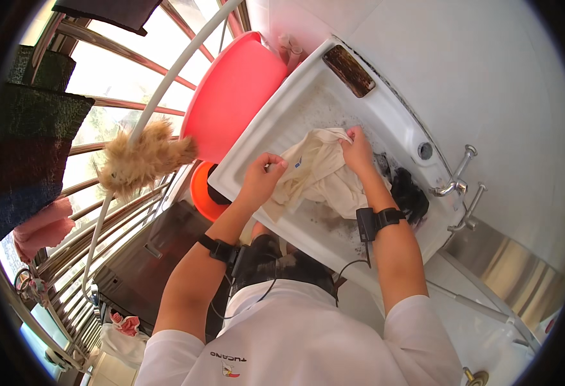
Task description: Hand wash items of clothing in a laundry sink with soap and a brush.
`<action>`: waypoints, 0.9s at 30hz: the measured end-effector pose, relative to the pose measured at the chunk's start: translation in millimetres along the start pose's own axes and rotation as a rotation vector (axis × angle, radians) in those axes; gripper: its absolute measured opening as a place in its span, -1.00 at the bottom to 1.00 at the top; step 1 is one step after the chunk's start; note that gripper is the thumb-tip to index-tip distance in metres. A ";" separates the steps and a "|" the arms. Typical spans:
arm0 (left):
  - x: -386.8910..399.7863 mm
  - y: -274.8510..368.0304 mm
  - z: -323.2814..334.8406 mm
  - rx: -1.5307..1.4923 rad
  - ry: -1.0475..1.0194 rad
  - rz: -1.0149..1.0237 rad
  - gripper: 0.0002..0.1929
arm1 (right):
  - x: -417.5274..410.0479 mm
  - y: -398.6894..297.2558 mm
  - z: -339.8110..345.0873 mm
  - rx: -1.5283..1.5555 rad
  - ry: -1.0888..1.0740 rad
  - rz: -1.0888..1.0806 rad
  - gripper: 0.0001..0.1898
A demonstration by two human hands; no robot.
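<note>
A wet cream-coloured garment with a small blue mark lies bunched in the white ceramic laundry sink, its upper edge lifted. My right hand pinches that edge between thumb and fingers. At the garment's left side, the curled thumb and forefinger of my left hand meet its border; the exact grip is partly hidden. Dark wet cloth lies in the basin to the right, behind my right forearm. Greyish suds and dark specks spot the basin floor.
Two metal taps project at the sink's right. A large pink basin leans along its left side, above an orange tub. A brown soap dish recess sits at the back rim. A fluffy tan item hangs on a pole at left.
</note>
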State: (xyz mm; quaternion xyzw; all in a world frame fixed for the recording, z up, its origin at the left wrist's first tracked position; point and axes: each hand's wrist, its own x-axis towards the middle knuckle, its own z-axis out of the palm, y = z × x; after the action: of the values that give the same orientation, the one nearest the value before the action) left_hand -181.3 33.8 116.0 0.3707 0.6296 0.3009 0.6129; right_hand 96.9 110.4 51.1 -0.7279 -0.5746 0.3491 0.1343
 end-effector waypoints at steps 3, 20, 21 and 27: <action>0.9 -13.5 -1.3 -0.008 0.075 0.063 -0.83 | 3.3 -14.0 -18.0 0.219 0.079 -0.132 -0.61; -24.4 -48.5 19.7 0.675 0.096 0.216 -0.51 | -30.3 33.3 -16.5 -0.274 -0.502 0.041 -0.36; -30.1 -54.2 17.6 0.685 0.107 0.237 -0.50 | -27.4 28.7 -11.7 -0.270 -0.506 0.041 -0.36; -25.7 -60.9 8.3 0.783 0.102 0.414 -0.52 | -3.7 33.8 36.0 0.093 0.030 0.103 -0.60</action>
State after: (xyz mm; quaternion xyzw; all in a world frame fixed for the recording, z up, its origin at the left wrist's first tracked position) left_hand -179.7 -21.4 78.8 0.6777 0.6379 0.1741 0.3216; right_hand 97.8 89.3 6.3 -0.7547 -0.5173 0.3711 0.1585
